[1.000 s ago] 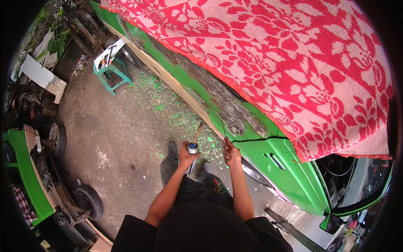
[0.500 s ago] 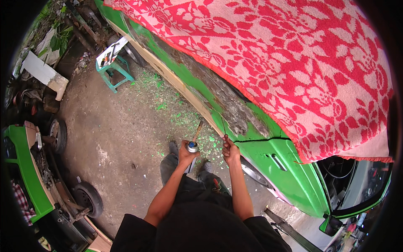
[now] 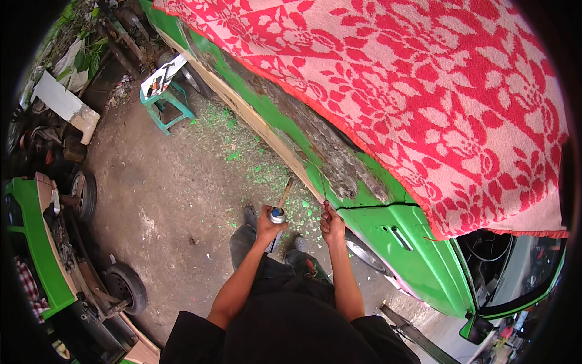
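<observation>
The person stands beside a bright green car (image 3: 418, 242) whose side panel has a long patch of stripped, grey-brown bare metal (image 3: 327, 151). A large red and pink flower-patterned cloth (image 3: 412, 91) covers the upper part of the car.

The left hand (image 3: 267, 223) is closed around a small canister with a round silver and blue top (image 3: 277, 214); from it a thin brownish nozzle or flame (image 3: 285, 193) points up toward the lower edge of the car. The fingers are wrapped fully around the canister. The right hand (image 3: 332, 221) is closed in a fist around a thin dark tool (image 3: 324, 193), whose tip touches the green panel just below the stripped patch. What kind of tool it is cannot be told, it is too small.

On the grey concrete ground (image 3: 170, 182) many small green paint flakes (image 3: 242, 151) lie along the car. Further away stands a small teal plastic stool (image 3: 167, 106) with a flat white object on top. At the left edge, another green vehicle body (image 3: 30, 242) and two black wheels are visible.
</observation>
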The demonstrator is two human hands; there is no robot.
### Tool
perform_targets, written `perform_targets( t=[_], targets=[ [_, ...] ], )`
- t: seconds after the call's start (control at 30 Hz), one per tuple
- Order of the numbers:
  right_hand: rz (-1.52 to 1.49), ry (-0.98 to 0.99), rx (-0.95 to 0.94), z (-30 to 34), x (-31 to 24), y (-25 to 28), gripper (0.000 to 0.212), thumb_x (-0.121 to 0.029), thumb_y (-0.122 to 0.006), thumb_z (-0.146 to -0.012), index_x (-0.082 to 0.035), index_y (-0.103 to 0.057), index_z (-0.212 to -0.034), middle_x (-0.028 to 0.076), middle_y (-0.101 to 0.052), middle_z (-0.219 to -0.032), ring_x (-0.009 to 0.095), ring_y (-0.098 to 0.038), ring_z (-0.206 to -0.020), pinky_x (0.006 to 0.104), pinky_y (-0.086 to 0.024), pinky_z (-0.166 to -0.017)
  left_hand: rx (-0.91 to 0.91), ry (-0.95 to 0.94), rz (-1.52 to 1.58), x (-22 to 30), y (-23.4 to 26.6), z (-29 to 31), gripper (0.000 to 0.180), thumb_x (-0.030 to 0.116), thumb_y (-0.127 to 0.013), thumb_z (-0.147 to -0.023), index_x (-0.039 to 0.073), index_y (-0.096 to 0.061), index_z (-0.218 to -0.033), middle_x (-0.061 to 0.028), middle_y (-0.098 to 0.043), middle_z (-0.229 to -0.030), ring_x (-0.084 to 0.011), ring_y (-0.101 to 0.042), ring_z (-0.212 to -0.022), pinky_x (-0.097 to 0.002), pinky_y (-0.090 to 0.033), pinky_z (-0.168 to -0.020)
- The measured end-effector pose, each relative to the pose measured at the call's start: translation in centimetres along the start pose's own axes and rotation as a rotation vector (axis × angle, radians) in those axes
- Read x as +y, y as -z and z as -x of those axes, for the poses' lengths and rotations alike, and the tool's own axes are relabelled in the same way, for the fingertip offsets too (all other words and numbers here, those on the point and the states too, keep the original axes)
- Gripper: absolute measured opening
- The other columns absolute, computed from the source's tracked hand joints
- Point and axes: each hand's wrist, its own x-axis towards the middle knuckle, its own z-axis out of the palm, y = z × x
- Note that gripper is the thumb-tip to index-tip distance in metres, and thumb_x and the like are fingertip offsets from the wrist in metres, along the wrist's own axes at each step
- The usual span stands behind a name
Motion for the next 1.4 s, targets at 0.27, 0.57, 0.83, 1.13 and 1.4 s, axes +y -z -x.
perform_targets(
  t=[0.27,0.57,0.83,1.13,1.4],
  targets=[
    [0.036,0.049,0.008,0.6,0.2,0.1,0.017,-0.017,-0.057,-0.096,-0.010,-0.063,-0.111,0.000,-0.062,-0.092,0.004,-0.035,-0.048,0.0188,-0.021,-0.033,0.022,-0.030,-0.022,-0.5,0.2,-0.1,0.066,0.019,-0.085,-0.054,0.004,-0.047,-0.105,-0.0130,-0.064,-0.090,-0.0242,-0.063,-0.083,-0.0359,-0.050,-0.076],
    [0.123,0.036,0.062,0.5,-0.9,-0.2,0.012,-0.014,-0.057,-0.096,-0.008,-0.064,-0.104,0.000,-0.062,-0.092,0.005,-0.042,-0.053,0.0198,-0.025,-0.033,-0.008,-0.062,0.004,-0.4,-0.3,-0.5,0.066,0.018,-0.086,-0.054,0.004,-0.047,-0.105,-0.0138,-0.066,-0.094,-0.0250,-0.065,-0.088,-0.0361,-0.051,-0.078],
    [0.217,0.097,0.095,0.7,-0.8,-0.3,0.012,-0.015,-0.060,-0.094,-0.009,-0.066,-0.102,0.000,-0.061,-0.085,0.004,-0.041,-0.051,0.0202,-0.024,-0.033,-0.038,-0.036,0.012,-0.5,-0.3,-0.6,0.066,0.016,-0.086,-0.054,0.004,-0.047,-0.105,-0.0116,-0.064,-0.094,-0.0221,-0.063,-0.087,-0.0346,-0.051,-0.079],
    [0.219,0.072,0.147,0.9,-1.2,-0.7,0.009,-0.016,-0.060,-0.094,-0.010,-0.065,-0.099,-0.001,-0.057,-0.075,0.004,-0.037,-0.046,0.0203,-0.023,-0.033,-0.006,-0.007,-0.035,-1.1,0.4,-0.6,0.069,0.019,-0.087,-0.053,0.004,-0.046,-0.107,-0.0127,-0.064,-0.091,-0.0225,-0.063,-0.085,-0.0350,-0.050,-0.077],
    [0.211,0.072,0.076,-0.4,-0.8,-1.2,0.010,-0.013,-0.059,-0.095,-0.010,-0.066,-0.101,-0.001,-0.059,-0.082,0.004,-0.042,-0.051,0.0206,-0.024,-0.033,-0.003,-0.019,0.008,-1.1,0.5,-0.6,0.068,0.019,-0.086,-0.054,0.003,-0.045,-0.106,-0.0132,-0.064,-0.092,-0.0228,-0.063,-0.087,-0.0355,-0.050,-0.078]
  ],
)
